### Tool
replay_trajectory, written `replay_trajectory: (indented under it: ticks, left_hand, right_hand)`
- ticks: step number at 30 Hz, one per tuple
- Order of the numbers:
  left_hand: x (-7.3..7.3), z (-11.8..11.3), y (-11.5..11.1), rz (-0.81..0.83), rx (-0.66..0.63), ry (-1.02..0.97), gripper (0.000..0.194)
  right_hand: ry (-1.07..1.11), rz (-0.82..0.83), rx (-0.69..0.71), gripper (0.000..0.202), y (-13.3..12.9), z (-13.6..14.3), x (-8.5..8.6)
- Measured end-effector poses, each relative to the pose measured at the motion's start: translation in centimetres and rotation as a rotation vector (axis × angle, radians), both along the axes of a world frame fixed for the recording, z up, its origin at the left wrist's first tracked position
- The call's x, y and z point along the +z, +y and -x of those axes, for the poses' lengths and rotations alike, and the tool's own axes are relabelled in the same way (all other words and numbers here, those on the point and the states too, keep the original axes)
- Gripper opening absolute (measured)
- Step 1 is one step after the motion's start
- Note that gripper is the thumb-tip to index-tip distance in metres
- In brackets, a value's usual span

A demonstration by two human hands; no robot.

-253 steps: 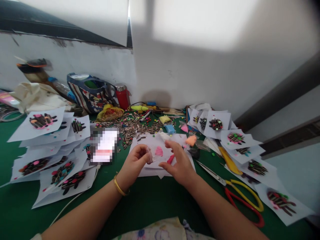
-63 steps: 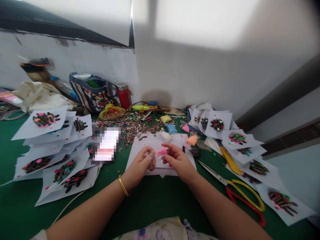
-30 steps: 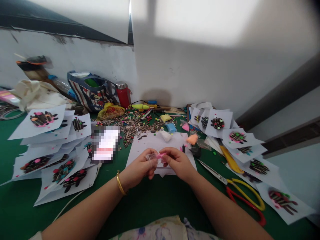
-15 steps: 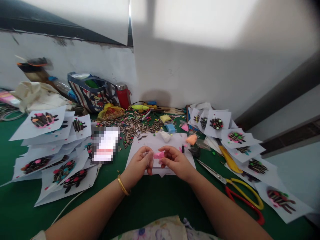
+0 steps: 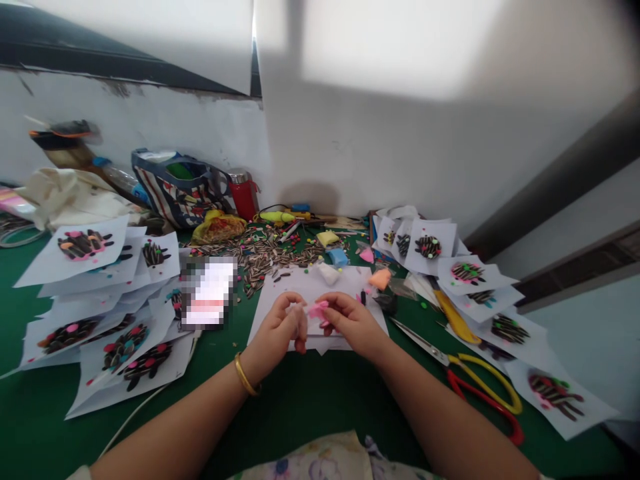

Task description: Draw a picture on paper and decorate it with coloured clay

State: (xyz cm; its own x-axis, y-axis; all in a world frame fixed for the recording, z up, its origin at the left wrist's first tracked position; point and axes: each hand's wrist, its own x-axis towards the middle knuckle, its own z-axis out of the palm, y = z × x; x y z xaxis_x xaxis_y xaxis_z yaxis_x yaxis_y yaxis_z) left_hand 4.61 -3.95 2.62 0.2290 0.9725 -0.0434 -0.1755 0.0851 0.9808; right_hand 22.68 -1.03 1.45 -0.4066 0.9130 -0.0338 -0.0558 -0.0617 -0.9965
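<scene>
Above a sheet of white paper (image 5: 265, 303), my two hands are close together. My right hand (image 5: 354, 327) pinches a soft pink lump of modelling clay (image 5: 319, 309) between thumb and fingers. Bent and closed, my left hand (image 5: 278, 328) holds what looks like thin clear plastic film (image 5: 301, 320) beside the clay. Past my fingers, on and around the paper, lie white clay (image 5: 327, 273), orange clay (image 5: 380, 278), blue clay (image 5: 338, 257) and yellow clay (image 5: 327, 238).
Striped sunflower seeds (image 5: 267, 255) and small coloured balls are scattered behind the paper. Scissors (image 5: 450, 360) lie open at right, near a yellow-handled knife (image 5: 457, 317). Seed-decorated sheets (image 5: 145, 363) are stacked on both sides. A blurred-out phone (image 5: 209, 293) with a cable lies left.
The pink clay has drawn slightly away from my left fingers and now sits more in my right hand. The whole view has shifted a little.
</scene>
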Motion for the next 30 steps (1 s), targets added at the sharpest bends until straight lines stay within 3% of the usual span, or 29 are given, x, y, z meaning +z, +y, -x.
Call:
replay_trajectory:
  ticks: [4, 7, 11, 15, 17, 20, 22, 30]
  left_hand:
    - [-0.2, 0.6, 0.7, -0.020, 0.070, 0.032, 0.030]
    - [-0.2, 0.8, 1.0, -0.047, 0.139, 0.109, 0.030]
    - [-0.1, 0.9, 1.2, -0.098, 0.177, 0.182, 0.025]
    - [-0.2, 1.4, 1.6, -0.130, 0.243, 0.213, 0.024]
    - [-0.5, 1.7, 1.9, -0.140, 0.271, 0.238, 0.024]
    - [-1.1, 2.0, 2.3, -0.159, 0.271, 0.323, 0.023]
    - [-1.5, 2.2, 2.4, -0.207, 0.215, 0.415, 0.025]
    - [-2.0, 2.2, 1.9, -0.453, -0.150, 0.939, 0.067]
  right_hand:
    - [-0.275, -0.263, -0.341, 0.033, 2.2, -3.3, 0.5]
    - [-0.819, -0.496, -0.537, 0.032, 3.6, -6.3, 1.4]
    - [-1.284, -0.587, -0.500, 0.033, 4.4, -8.4, 1.7]
    - [-1.360, -0.679, -0.606, 0.040, 4.2, -8.2, 1.4]
    - [-1.258, -0.758, -0.476, 0.039, 3.9, -7.6, 1.5]
    - [-1.082, -0.812, 0.002, 0.028, 3.1, -6.4, 1.6]
    - [-1.077, -0.798, 0.157, 0.025, 2.6, -5.5, 1.5]
    - [-1.127, -0.779, 0.156, 0.006, 2.3, -4.8, 1.6]
